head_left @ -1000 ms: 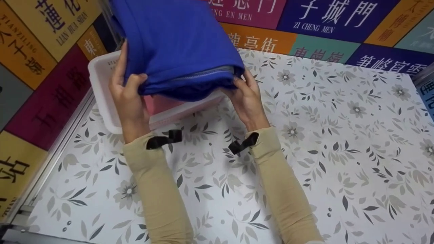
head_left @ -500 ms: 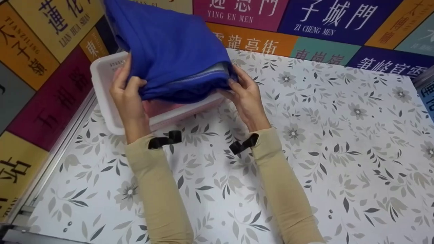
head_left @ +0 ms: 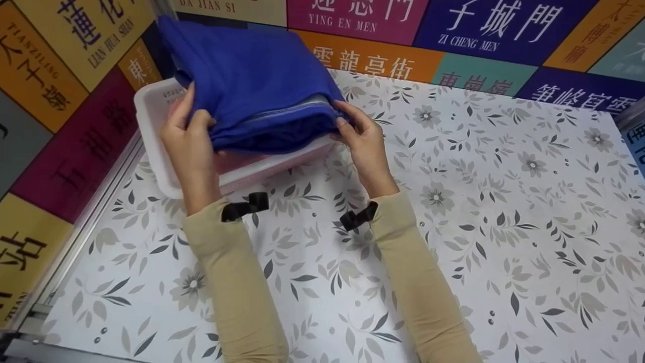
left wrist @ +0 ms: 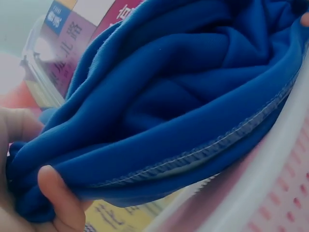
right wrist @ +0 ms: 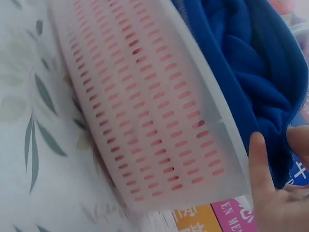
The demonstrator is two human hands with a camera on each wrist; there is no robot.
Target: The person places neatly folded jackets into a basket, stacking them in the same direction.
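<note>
A folded blue garment [head_left: 262, 75] is held by both hands over a white perforated plastic basket [head_left: 152, 136]. My left hand [head_left: 191, 143] grips its near left corner, fingers on the outer side and thumb on top. With thumb and fingers my right hand [head_left: 365, 146] pinches the near right corner. The garment's near edge sags loosely between them, and a pale stitched seam shows along it in the left wrist view. Something pink [head_left: 234, 161] lies in the basket, mostly hidden beneath the garment. In the right wrist view the garment [right wrist: 246, 82] overlaps the basket's rim.
The basket stands at the back left of a table [head_left: 322, 282] covered in a leaf-and-flower print. Panels with large lettering [head_left: 352, 20] rise behind it and along the left side. A metal rail [head_left: 75, 247] runs along the left edge.
The garment has come down and toward me, its far edge now lower over the basket. My right hand has shifted slightly left, and the near opening gapes a little more.
</note>
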